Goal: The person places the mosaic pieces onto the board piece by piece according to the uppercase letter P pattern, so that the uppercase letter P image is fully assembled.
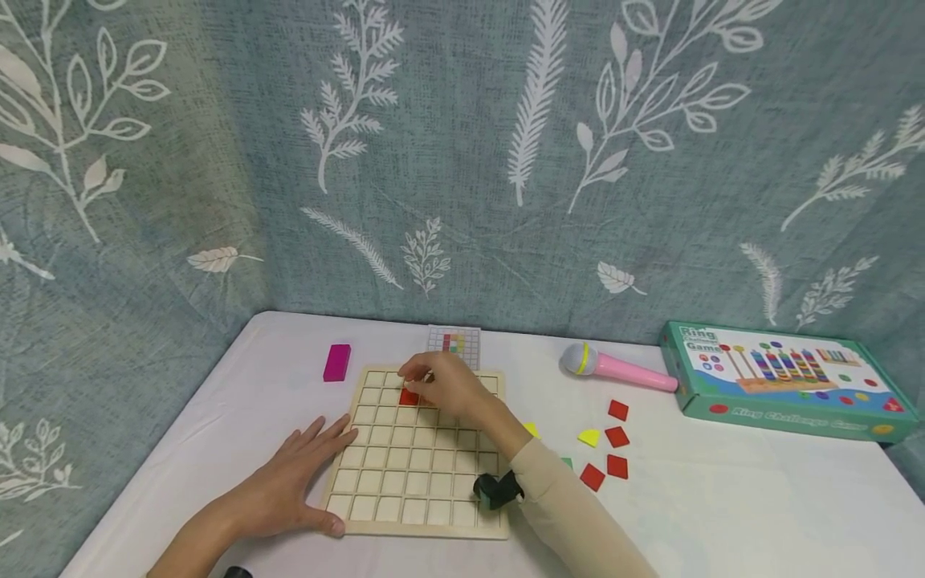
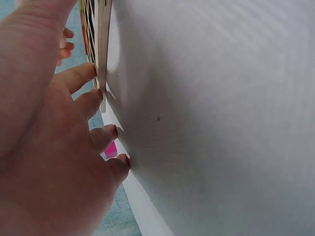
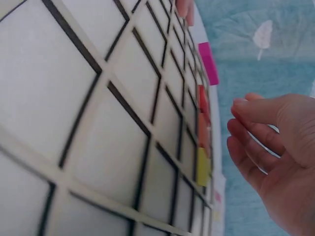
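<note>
A wooden grid board (image 1: 393, 483) lies on the white table. My left hand (image 1: 285, 482) spreads along its left side, thumb at the near corner and fingertips at the edge; in the left wrist view, two fingers touch the board's side. My right hand (image 1: 451, 389) hovers over the far rows, thumb and fingers loosely bent with nothing visible between them. Just below its fingertips a red square tile (image 1: 409, 397) sits in a cell. The right wrist view shows an orange tile (image 3: 203, 129) and a yellow tile (image 3: 202, 167) in line with it.
Behind the board lies a pattern card (image 1: 466, 341). A magenta block (image 1: 336, 363) stands at far left. Right of the board are several loose red tiles (image 1: 592, 477), yellow pieces (image 1: 588, 437) and a green piece (image 1: 567, 462). Farther back are a pink toy microphone (image 1: 625, 371) and a game box (image 1: 788, 385).
</note>
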The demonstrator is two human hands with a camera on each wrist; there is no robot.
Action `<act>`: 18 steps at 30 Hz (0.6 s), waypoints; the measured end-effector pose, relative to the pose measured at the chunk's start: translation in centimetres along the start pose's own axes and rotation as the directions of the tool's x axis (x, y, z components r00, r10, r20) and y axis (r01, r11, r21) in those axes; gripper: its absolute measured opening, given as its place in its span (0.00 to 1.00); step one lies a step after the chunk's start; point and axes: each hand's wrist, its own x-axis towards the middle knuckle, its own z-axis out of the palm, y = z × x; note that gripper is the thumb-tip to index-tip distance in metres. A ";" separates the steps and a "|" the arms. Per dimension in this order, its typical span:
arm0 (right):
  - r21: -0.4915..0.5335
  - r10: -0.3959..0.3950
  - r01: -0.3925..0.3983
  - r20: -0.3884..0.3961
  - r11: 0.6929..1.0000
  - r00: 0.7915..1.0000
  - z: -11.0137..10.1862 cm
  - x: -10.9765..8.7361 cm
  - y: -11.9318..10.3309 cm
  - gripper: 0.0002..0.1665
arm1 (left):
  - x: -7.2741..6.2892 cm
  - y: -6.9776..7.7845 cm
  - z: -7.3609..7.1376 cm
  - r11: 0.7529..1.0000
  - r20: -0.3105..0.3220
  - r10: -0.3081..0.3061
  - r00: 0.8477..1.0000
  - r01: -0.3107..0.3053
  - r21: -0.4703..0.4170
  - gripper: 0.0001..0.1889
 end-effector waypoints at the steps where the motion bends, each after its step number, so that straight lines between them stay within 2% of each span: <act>1: 0.009 -0.010 0.010 -0.005 1.000 1.000 -0.2 -0.1 -0.1 0.11 | 0.0 0.0 0.0 1.000 0.000 -0.001 1.000 0.001 0.002 0.60; 6: -0.005 -0.042 0.042 0.001 0.999 0.999 -1.5 -1.0 -0.6 0.11 | -0.1 -0.1 0.2 1.000 -0.015 0.010 1.000 -0.010 0.007 0.60; 13: -0.057 -0.106 0.106 -0.010 0.993 0.994 -3.5 -3.3 -0.2 0.11 | -0.1 0.0 0.3 1.000 -0.039 0.021 0.999 -0.021 0.009 0.60; 18: -0.085 -0.105 0.103 -0.028 0.991 0.994 -5.3 -5.1 0.7 0.12 | -0.1 0.0 0.4 0.999 -0.057 0.031 0.998 -0.030 0.012 0.60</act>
